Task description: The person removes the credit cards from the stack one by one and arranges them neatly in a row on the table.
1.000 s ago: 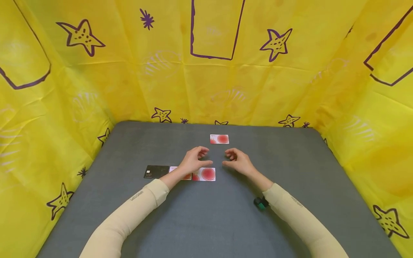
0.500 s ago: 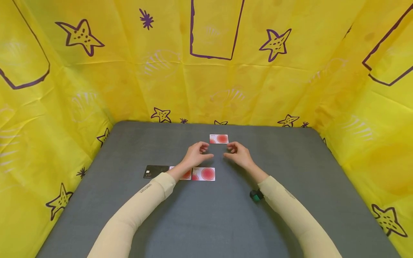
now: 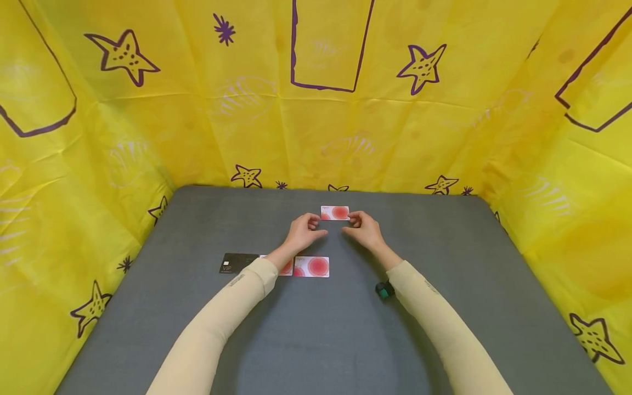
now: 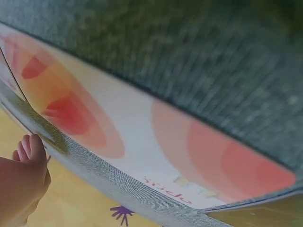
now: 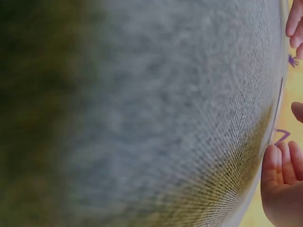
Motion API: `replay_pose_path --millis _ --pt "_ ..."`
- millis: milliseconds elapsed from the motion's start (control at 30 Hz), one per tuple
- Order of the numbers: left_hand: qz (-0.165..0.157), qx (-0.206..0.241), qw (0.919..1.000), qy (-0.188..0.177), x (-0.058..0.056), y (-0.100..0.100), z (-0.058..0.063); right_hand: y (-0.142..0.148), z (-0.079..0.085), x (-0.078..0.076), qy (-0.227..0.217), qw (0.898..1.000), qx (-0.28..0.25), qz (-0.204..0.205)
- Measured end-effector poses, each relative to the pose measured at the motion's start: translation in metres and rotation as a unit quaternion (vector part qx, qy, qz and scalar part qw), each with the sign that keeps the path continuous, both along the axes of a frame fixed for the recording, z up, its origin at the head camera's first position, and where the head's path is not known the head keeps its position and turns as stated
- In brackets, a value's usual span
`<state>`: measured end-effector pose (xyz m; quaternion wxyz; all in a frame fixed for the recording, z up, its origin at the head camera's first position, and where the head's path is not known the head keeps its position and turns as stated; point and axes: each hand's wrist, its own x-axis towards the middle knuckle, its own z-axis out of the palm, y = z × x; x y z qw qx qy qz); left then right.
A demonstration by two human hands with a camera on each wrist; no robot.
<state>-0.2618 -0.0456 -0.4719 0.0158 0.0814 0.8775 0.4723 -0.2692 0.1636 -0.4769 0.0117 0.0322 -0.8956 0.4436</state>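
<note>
A white card with red circles (image 3: 335, 213) lies flat near the far side of the grey table. By its left end is my left hand (image 3: 302, 230), fingers bent loosely and thumb held apart from them. On the other end, the fingertips of my right hand (image 3: 366, 229) reach the card's right edge; whether they touch it I cannot tell. Both hands appear to hold nothing. Closer to me lies a row: a black VIP card (image 3: 239, 263), a red-and-white card (image 3: 286, 267) partly hidden by my left forearm, and another red-circle card (image 3: 311, 266), which also fills the left wrist view.
The grey table (image 3: 316, 340) is bordered by yellow cloth walls (image 3: 316, 137) with drawn starfish. A small black and green device (image 3: 384, 290) sits under my right wrist. Pale sleeves cover both forearms.
Both hands have moved away from me, from between the row and the far card to that card's two ends. The cards have stayed where they were.
</note>
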Motion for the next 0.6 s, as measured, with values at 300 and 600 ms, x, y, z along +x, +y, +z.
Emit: replay_pose_path --millis 300,600 --pt "0.022 -0.003 0.9997 0.01 -0.014 0.005 -0.002 -0.002 -0.004 -0.015 0.011 1.0 0.001 -0.011" --pt "0.019 -0.013 0.9996 0.019 -0.026 0.013 -0.003 -0.003 -0.005 -0.024 0.01 1.0 0.017 -0.015"
